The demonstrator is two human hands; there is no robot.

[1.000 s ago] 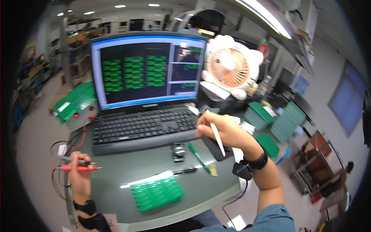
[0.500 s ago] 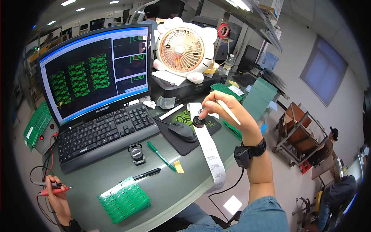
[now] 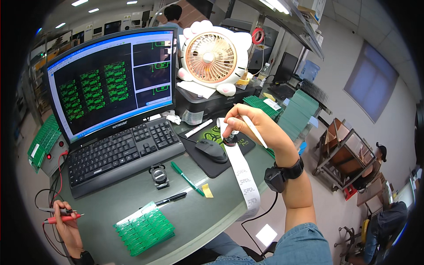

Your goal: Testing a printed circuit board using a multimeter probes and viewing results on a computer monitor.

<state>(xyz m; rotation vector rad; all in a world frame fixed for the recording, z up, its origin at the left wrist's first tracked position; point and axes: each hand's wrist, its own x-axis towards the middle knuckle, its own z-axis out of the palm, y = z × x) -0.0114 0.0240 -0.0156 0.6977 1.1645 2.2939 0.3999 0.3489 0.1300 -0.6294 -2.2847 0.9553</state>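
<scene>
At the desk's left edge my left hand (image 3: 67,223) is closed around a red test probe (image 3: 66,218) and a dark grey one (image 3: 57,210), tips pointing right. My right hand (image 3: 254,126) pinches a slim white pen-like stick (image 3: 254,131), which slants down past the fingers. Its fingertips are at the top of a small black round-based piece with a metal stem (image 3: 230,140), which stands on a long printed paper strip (image 3: 244,176). That strip runs over the desk's front edge. Between the hands lies a stack of green circuit boards (image 3: 145,229).
A monitor (image 3: 110,84), keyboard (image 3: 126,154), mouse (image 3: 211,151) on its pad, and white fan (image 3: 211,57) on a black printer (image 3: 205,99) stand behind. Green pen (image 3: 187,179), black pen (image 3: 170,198), yellow note (image 3: 207,191) and a round black device (image 3: 159,176) lie mid-desk.
The fingers of my right hand have risen slightly off the black round-based piece, baring more of its metal stem. The white stick has swung steeper. My left hand keeps its hold.
</scene>
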